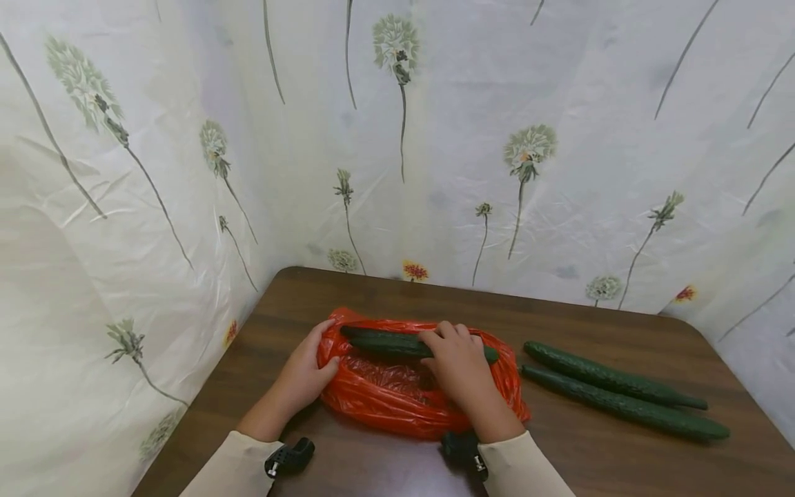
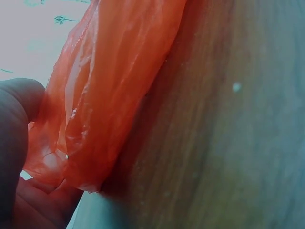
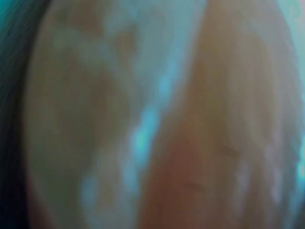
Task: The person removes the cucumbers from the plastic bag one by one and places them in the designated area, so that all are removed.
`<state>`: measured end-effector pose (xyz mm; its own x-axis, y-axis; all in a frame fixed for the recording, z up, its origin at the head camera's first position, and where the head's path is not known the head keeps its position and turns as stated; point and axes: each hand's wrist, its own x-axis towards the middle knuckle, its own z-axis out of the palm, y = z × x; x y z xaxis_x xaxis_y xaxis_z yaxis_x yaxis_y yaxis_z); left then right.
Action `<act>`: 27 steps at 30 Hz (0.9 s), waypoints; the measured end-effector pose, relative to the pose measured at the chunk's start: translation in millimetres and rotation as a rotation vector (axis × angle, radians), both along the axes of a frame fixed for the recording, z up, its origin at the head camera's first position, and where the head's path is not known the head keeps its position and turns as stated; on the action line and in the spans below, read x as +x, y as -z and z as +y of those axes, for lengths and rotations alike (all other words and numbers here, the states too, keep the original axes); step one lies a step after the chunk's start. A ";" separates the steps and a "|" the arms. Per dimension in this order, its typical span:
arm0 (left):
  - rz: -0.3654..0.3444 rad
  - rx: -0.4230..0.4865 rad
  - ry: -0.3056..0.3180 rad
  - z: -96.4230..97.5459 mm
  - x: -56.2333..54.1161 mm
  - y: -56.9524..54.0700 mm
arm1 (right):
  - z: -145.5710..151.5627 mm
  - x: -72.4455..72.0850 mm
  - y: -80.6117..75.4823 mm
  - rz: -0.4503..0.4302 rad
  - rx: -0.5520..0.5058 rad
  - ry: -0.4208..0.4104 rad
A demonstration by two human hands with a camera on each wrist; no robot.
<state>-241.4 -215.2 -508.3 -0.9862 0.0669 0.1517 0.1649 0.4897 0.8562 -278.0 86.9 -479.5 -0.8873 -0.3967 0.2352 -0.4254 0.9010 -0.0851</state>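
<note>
1. Flowered plastic sheeting (image 1: pixel 497 138) hangs behind and to both sides of a dark wooden bench (image 1: pixel 590 455), closing it in like a booth.

2. An orange plastic bag (image 1: pixel 385 397) lies crumpled near the front edge of the bench, a little left of the middle.

3. One cucumber (image 1: pixel 385 342) lies along the far side of the bag, running left to right; whether it is inside the mouth or lying on top of the plastic cannot be told from the head view.

4. The left hand (image 1: pixel 304 376) grips the bag's left end, thumb and fingers curled into the plastic; the left wrist view shows the film (image 2: pixel 105 95) pinched against the palm.

5. The right hand (image 1: pixel 459 366) lies over the cucumber's right part, fingers curled round it. The right wrist view is only a blur and adds nothing.

6. Two more cucumbers (image 1: pixel 621 390) lie side by side toward the right edge of the bench, apart from the bag and touched by neither hand.

7. Judging from this, the step in hand is feeding the first cucumber into the bag, with two not yet bagged.

8. The next move would call for the left hand to hold the mouth open and steady while the right pushes the cucumber lengthwise, so the thin film does not bunch ahead of its tip.
</note>
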 end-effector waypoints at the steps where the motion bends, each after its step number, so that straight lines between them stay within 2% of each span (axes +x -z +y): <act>1: -0.001 -0.001 -0.001 0.0 -0.1 -0.1 | 1.9 0.9 -1.1 0.002 -0.005 0.003; 7: -0.007 -0.024 -0.005 0.4 -1.4 -0.4 | 15.4 5.8 -6.3 0.037 -0.026 0.001; 16: 0.003 -0.055 -0.013 -0.5 3.1 -0.2 | 29.9 10.6 -1.9 0.046 -0.032 0.007; 27: -0.001 -0.042 -0.007 2.5 0.9 -0.9 | 55.0 13.9 -3.7 0.088 -0.065 0.037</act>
